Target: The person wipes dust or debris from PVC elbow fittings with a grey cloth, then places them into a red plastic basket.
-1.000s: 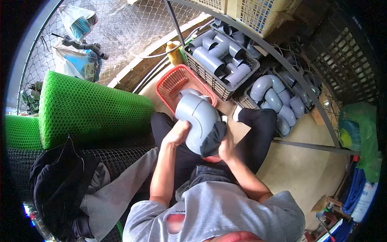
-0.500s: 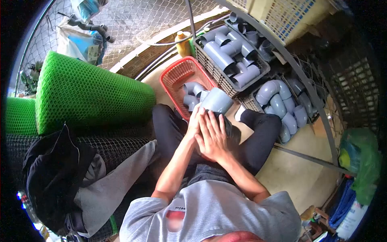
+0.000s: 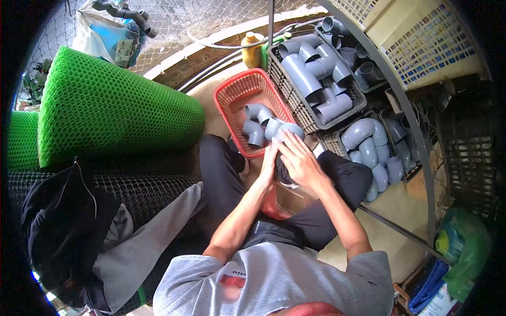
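Note:
A grey plastic pipe fitting (image 3: 290,129) sits at the fingertips of both hands, over the near right side of a red plastic basket (image 3: 223,108). My left hand (image 3: 269,162) has its fingers pressed together along the near left side of the fitting. My right hand (image 3: 301,159) lies across it from the right, fingers long and nearly flat, the tips on its surface. The palms face each other and hide the lower part of the fitting. Inside the basket lie grey pipe elbows (image 3: 254,132), one close beside the held fitting.
A black crate (image 3: 280,73) beyond the basket holds several grey tee fittings (image 3: 301,72). Grey elbows (image 3: 363,131) fill another crate at right. A green mesh roll (image 3: 121,110) and a dark jacket (image 3: 68,221) lie at left. A metal bar (image 3: 400,105) curves past the crates.
Both hands and the fitting have lowered toward the basket, and the fitting looks smaller. My right hand has shifted right, less overlapped with the left. The camera view has shifted slightly.

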### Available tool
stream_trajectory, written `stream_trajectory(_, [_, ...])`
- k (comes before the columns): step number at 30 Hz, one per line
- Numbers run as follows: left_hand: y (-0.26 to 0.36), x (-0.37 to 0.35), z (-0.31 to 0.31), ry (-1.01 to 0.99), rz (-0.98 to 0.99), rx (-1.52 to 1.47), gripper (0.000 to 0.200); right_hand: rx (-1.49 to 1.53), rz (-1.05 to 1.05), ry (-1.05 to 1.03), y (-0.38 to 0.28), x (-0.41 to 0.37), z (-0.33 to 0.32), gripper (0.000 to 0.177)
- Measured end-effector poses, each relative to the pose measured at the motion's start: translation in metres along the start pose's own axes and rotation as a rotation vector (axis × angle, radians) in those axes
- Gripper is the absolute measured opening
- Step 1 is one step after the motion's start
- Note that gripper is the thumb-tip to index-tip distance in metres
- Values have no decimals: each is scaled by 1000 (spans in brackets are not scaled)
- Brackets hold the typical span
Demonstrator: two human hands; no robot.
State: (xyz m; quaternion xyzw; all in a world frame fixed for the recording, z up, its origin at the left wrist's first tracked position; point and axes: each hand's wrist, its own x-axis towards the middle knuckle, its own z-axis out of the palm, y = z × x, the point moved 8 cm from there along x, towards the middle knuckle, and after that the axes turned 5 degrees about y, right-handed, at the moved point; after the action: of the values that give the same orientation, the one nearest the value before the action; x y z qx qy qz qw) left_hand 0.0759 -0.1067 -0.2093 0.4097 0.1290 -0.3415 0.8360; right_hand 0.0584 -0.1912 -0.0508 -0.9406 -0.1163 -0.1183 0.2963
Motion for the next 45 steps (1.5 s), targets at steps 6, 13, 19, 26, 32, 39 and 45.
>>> stream_trajectory(6, [-1,1,-5,125,-117,-195,62,-83,267,187,25,0,33,69])
stream_trajectory(13, [28,-5,-12,209,329,358,82,325,877,385,59,-40,63,64])
stream_trajectory(19, [8,15,-68,515,180,140,74,247,844,239,40,-28,67,40])
stream_trajectory(26, [-29,107,-159,698,-6,-65,94,486,764,98,29,-29,70,32])
stream_trajectory(32, [-49,152,-205,772,-109,118,101,805,1167,129,61,-71,65,38])
stream_trajectory(39, [-40,88,-68,82,-438,-177,69,1198,1290,417,99,-32,64,35])
stream_trajectory(45, [78,75,-22,-39,-29,454,31,889,1057,487,246,14,22,36])
